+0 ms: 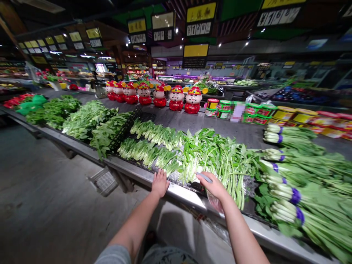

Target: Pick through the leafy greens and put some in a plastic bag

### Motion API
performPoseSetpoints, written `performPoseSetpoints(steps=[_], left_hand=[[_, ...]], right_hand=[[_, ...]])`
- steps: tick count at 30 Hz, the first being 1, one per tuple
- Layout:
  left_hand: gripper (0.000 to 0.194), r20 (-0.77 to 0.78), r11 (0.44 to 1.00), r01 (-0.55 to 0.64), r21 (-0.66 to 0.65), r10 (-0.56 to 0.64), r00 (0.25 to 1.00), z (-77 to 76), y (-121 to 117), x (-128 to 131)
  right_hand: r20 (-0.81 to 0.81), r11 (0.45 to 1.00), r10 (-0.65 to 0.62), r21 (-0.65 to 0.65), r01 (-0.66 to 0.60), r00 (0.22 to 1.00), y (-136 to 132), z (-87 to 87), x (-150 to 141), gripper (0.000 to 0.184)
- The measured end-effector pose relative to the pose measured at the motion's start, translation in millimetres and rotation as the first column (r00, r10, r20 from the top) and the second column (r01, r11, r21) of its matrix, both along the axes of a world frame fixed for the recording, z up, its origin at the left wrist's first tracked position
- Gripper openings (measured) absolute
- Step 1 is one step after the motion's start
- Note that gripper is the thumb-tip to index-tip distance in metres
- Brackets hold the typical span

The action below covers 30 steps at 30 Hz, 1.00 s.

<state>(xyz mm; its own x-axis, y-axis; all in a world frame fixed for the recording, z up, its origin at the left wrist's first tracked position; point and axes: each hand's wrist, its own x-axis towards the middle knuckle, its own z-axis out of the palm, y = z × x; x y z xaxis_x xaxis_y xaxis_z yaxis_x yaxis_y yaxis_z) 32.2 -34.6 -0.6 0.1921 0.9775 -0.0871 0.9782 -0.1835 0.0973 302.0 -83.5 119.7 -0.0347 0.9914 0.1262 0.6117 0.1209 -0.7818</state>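
My left hand (160, 184) lies with its fingers stretched out on the metal front edge of the vegetable stand (187, 195), by the near row of small bok choy (145, 154). My right hand (215, 187) is closed around a slim grey tool (204, 177), whose exact kind I cannot make out. It hovers over the front edge, before a heap of long-stemmed leafy greens (217, 150). Something clear, like thin plastic, shows under the right palm. A second row of bok choy (156, 132) lies behind the first on the perforated tray.
Greens bundled with purple tape (288, 200) lie on the right. A black crate wall (125, 130) parts the bok choy from leafy heaps (85, 119) on the left. Red figurines (176, 98) and stacked tins (258, 112) line the back. A grey basket (103, 182) sits low under the stand.
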Motion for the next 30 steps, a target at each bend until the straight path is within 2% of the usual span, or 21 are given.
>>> performPoseSetpoints(steps=[7, 12, 17, 21, 25, 30], left_hand=[[0.064, -0.009, 1.0, 0.004, 0.005, -0.004, 1.0, -3.9, -6.4, 18.1], [0.063, -0.002, 0.999, 0.052, 0.01, -0.052, 0.999, -7.4, -7.6, 40.0], [0.065, 0.008, 0.996, 0.092, 0.013, -0.092, 0.996, -4.1, -3.6, 68.9], [0.069, 0.002, 0.991, 0.129, -0.033, -0.129, 0.992, -3.8, -0.1, 86.5], [0.072, -0.013, 0.983, 0.159, -0.097, -0.161, 0.987, -5.6, 1.9, 93.9], [0.073, 0.01, 0.975, 0.166, -0.149, -0.166, 0.986, -8.1, 4.6, 93.9]], right_hand=[[-0.01, 0.999, 0.01, -0.046, -0.01, 1.0, -9.0, -7.6, 26.5, 0.042], [0.011, 0.993, 0.109, -0.04, -0.109, 0.994, -15.2, -10.5, 43.3, 0.047], [0.069, 0.997, 0.075, -0.018, -0.074, 0.995, -21.3, -13.5, 59.3, 0.047], [0.139, 0.996, 0.079, -0.054, -0.072, 0.987, -24.9, -13.6, 68.1, 0.047], [0.168, 0.997, 0.042, -0.066, -0.031, 0.985, -27.0, -15.1, 73.3, 0.045], [0.119, 0.998, 0.021, -0.062, -0.014, 0.993, -22.8, -17.7, 77.6, 0.046]])
